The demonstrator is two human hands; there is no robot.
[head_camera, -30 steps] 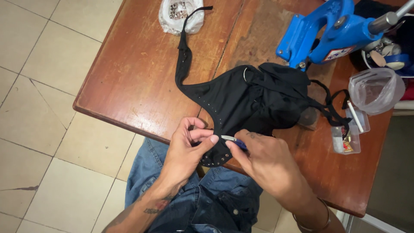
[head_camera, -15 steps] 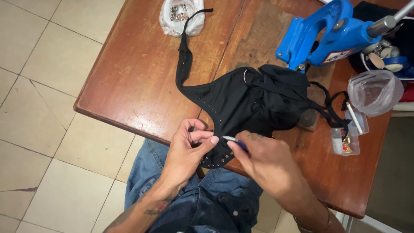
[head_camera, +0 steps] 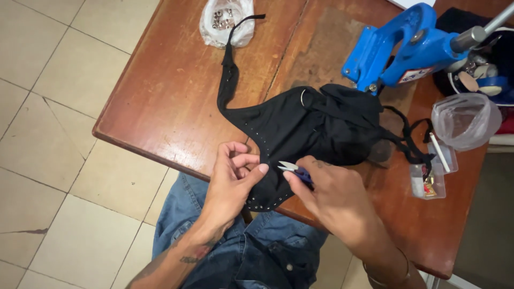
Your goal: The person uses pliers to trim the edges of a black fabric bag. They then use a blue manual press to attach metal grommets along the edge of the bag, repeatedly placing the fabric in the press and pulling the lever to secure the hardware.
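Observation:
A black fabric piece with a row of small metal studs and long straps lies on the brown wooden table. My left hand pinches the studded edge of the fabric near the table's front edge. My right hand holds small thread snips, their silver blades pointing left toward my left fingertips, almost touching them. The lower tip of the fabric hangs over the table's edge above my jeans.
A clear bag of metal studs sits at the table's far side beside the strap. A blue hand press stands at the back right. A crumpled clear bag and small clear boxes lie at the right. Tiled floor on the left.
Both hands stay at the fabric's studded edge. The snips' blades have come a little closer to my left fingertips; the fabric has hardly shifted.

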